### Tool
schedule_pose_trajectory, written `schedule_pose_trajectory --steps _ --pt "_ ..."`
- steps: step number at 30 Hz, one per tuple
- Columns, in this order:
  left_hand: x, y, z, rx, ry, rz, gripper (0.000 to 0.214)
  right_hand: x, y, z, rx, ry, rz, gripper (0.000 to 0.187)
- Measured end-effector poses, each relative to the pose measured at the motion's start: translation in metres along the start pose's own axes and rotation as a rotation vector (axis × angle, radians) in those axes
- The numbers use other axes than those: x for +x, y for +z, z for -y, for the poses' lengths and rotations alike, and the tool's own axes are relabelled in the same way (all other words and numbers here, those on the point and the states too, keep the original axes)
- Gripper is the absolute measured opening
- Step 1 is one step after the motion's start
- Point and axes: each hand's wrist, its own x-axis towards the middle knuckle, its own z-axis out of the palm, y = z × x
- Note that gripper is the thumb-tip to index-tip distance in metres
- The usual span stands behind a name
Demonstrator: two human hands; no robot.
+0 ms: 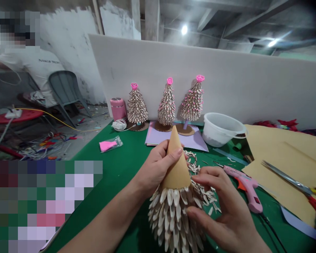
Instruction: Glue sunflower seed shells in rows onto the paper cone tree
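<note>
A brown paper cone point(176, 161) stands before me, its lower half covered in overlapping pale seed shells point(171, 218). My left hand point(156, 165) is wrapped round the bare upper part of the cone, thumb across its front. My right hand point(221, 203) rests against the cone's right side, its thumb and fingers pressed on the shell rows. A loose heap of shells point(200, 179) lies on the green table point(126, 158) just behind the cone.
A pink glue gun point(246, 188) lies right of my hands, scissors point(295, 182) on brown card point(281, 151) beyond it. Three finished shell trees point(167, 103) line the white board, with a white tub point(221, 128) and a pink cup point(117, 108). A person sits far left.
</note>
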Motion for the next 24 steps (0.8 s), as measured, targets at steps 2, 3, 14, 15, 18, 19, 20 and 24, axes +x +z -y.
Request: schedule_pose_trajectory --steps 2,3,14,15,18,19,20,24 --pt "-0.0005 0.0008 -0.0004 0.006 0.002 0.0 0.023 0.0025 0.0017 0.0015 -0.009 -0.016 0.006 0.041" --pt "-0.0006 0.001 -0.0005 0.009 0.004 0.001 0.023 0.0035 0.0024 0.0017 -0.01 -0.025 0.009 0.041" --pt "-0.0015 -0.0002 0.0006 0.016 0.01 0.013 0.025 0.0053 0.0032 0.0012 -0.014 -0.038 0.032 0.041" --pt "-0.0014 -0.0001 0.0005 0.012 0.008 0.011 0.025 0.0054 0.0032 0.0014 -0.015 -0.039 0.034 0.041" --pt "-0.001 -0.0001 0.0004 0.005 0.003 0.006 0.025 0.0058 0.0032 0.0014 -0.007 -0.036 0.04 0.041" --pt "-0.0009 -0.0002 0.0004 0.004 0.003 0.007 0.025 0.0058 0.0034 0.0013 -0.001 -0.032 0.044 0.041" --pt "-0.0009 -0.0002 0.0004 0.002 0.002 0.01 0.025 0.0058 0.0036 0.0012 0.005 -0.028 0.047 0.042" --pt "-0.0012 -0.0002 0.0003 -0.011 -0.004 0.024 0.023 0.0046 0.0038 0.0008 0.026 -0.022 0.053 0.044"
